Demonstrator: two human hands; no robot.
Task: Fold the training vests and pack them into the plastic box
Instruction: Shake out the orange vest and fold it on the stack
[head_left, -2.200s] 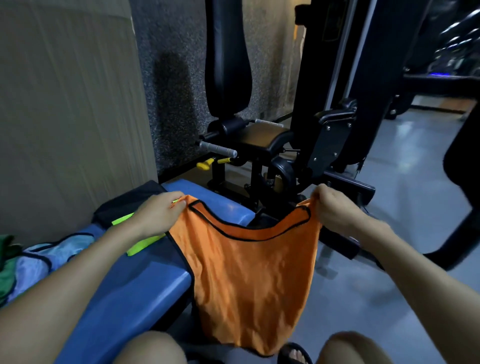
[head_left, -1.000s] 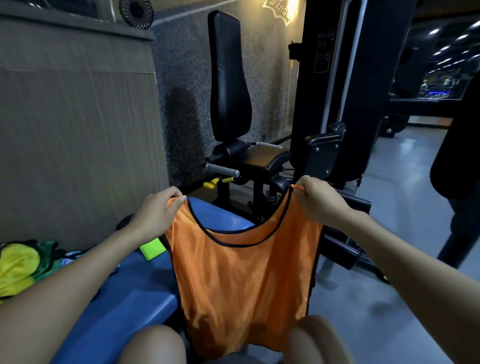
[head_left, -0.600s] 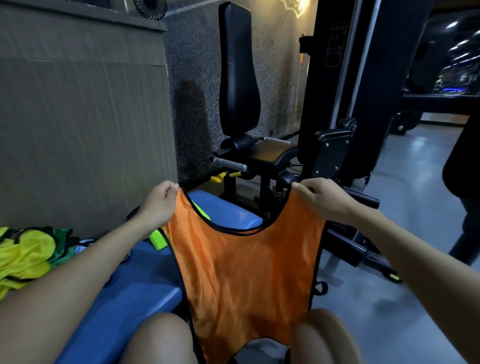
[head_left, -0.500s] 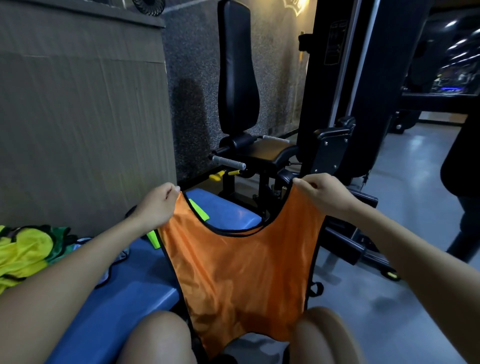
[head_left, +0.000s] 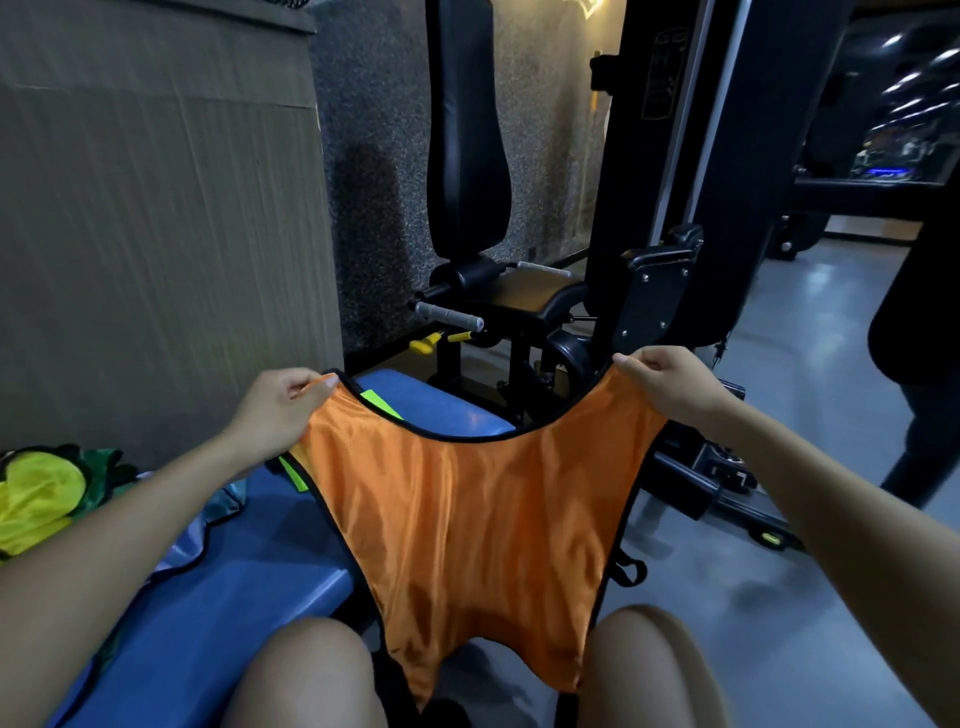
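Head view: seated, orange vest (head_left: 467, 519) held up in front of knees, spread flat, facing camera.
Left hand (head_left: 275, 410): fingers curled, pinching left shoulder strap at its top, thumb over fabric edge.
Right hand (head_left: 670, 384): fingers curled, pinching right shoulder strap at its top.
Vest posn: hangs in air betw. both hands; neckline dips betw. straps; lower hem drops betw. knees, not on tabletop.
Long axis: vertical, straps up, hem down. Width stretched taut left-right betw. hands.
Key relation: fabric lies below both sets of fingers; hands well apart at same height, equally placed on vest. Blue tabletop (head_left: 218, 597) lies to left, so left hand nearer to it.
Step (judged): vest opened out and squared, fold not yet begun. Likely next: bring straps together for a lengthwise half-fold, or lay flat on tabletop.
Risk (judged): slick mesh, may slide or skew if one pinch loosens.
Other vests: yellow/green pile (head_left: 41, 493) at far left on tabletop, unfolded; pale blue one (head_left: 192, 535) under left forearm; neon green piece (head_left: 382, 405) behind orange vest.
Plastic box: not in view.
Bkgd: black gym machine (head_left: 519, 306) ahead, grey floor to right.
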